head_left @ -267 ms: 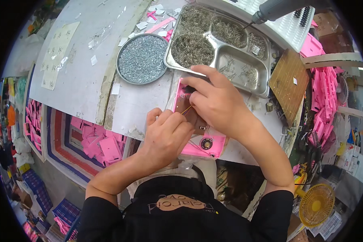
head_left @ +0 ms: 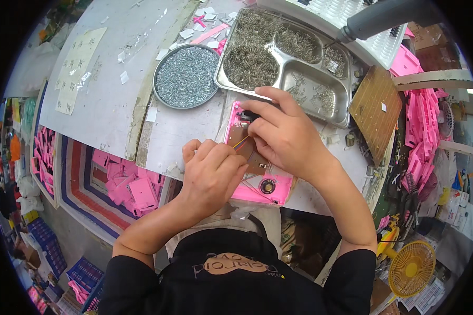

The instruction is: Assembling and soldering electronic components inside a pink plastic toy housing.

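Note:
A pink plastic housing (head_left: pixel 240 195) lies at the table's near edge, with a brown circuit board (head_left: pixel 257 163) and a round black speaker (head_left: pixel 268 186) in it. Thin coloured wires (head_left: pixel 240 143) stretch across the board between my two hands. My right hand (head_left: pixel 289 134) reaches over the far part of the housing, its thumb and fingers pinched at one end of the wires. Over the housing's left edge, my left hand (head_left: pixel 210 170) is closed with curled fingers; its fingertips are hidden, so what they grip cannot be seen.
Beyond the housing stand a steel compartment tray (head_left: pixel 282 65) of small springs and a round dish (head_left: pixel 186 76) of metal pins or screws. A grey power screwdriver (head_left: pixel 378 23) hangs at upper right. A wooden board (head_left: pixel 377 113) lies right; pink parts (head_left: pixel 134 184) fill a bin at left.
My left hand has shifted slightly left, away from my right hand, and more of the coloured wires shows between them. The screwdriver hangs slightly further right.

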Demonstrator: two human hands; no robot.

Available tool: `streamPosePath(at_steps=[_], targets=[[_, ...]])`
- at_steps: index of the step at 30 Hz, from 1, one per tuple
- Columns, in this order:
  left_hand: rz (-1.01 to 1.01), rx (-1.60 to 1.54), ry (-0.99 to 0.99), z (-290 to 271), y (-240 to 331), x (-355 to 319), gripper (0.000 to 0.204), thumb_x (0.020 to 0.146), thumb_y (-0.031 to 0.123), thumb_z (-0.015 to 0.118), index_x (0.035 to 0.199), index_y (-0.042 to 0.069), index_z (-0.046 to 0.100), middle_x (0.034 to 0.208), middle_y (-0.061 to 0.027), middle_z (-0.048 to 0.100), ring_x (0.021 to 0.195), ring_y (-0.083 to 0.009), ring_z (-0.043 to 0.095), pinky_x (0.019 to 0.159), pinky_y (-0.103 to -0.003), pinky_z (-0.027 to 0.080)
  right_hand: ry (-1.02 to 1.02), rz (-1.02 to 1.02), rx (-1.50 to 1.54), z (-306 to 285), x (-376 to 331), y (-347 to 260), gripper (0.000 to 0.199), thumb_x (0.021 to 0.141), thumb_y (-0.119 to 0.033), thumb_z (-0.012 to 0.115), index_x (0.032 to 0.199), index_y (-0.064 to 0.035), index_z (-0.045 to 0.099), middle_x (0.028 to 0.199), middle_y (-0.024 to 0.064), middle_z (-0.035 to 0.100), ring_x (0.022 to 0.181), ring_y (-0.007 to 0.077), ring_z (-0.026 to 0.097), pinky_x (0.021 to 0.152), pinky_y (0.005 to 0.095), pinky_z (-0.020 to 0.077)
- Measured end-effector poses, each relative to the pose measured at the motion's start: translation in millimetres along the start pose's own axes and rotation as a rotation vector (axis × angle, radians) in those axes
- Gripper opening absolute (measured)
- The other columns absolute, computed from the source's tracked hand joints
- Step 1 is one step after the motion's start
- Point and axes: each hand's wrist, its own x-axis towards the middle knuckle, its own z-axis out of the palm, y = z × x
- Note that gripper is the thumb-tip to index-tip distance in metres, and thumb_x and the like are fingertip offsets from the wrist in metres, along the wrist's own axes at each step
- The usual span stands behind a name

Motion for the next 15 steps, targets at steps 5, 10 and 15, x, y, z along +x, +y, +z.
streamPosePath(at_steps=[5,10,15], targets=[[0.003,0.030,0.001,0,1,0,0.016,0.077,0.009,0.080,0.089,0.011,0.070,0.086,-0.0022,0.063,0.081,-0.0224,0.059,0.080,-0.039,0.036,-0.058,-0.028,-0.008,2,7,-1,0.013,0.074,-0.008,0.074,0.084,-0.0024,0.069,0.123,0.0101,0.069,0.129,0.0347,0.055,0.103,0.0437,0.0512],[-0.005,0.043,0.009,-2,-2,0,0.015,0.077,0.009,0.079,0.088,0.011,0.069,0.086,-0.0021,0.063,0.080,-0.0224,0.057,0.081,-0.039,0.036,-0.028,0.040,0.008,0,1,0,0.014,0.073,-0.004,0.075,0.083,-0.0036,0.066,0.122,0.0096,0.069,0.126,0.0346,0.057,0.102,0.0438,0.0521],[-0.018,0.052,0.030,-4,-6,-2,0.014,0.078,0.011,0.078,0.088,0.013,0.069,0.083,0.0002,0.060,0.079,-0.0205,0.056,0.081,-0.040,0.033,0.052,0.071,0.048,2,-4,-4,0.016,0.070,-0.003,0.075,0.083,-0.0041,0.065,0.119,0.0102,0.070,0.121,0.0351,0.060,0.099,0.0439,0.0535]])
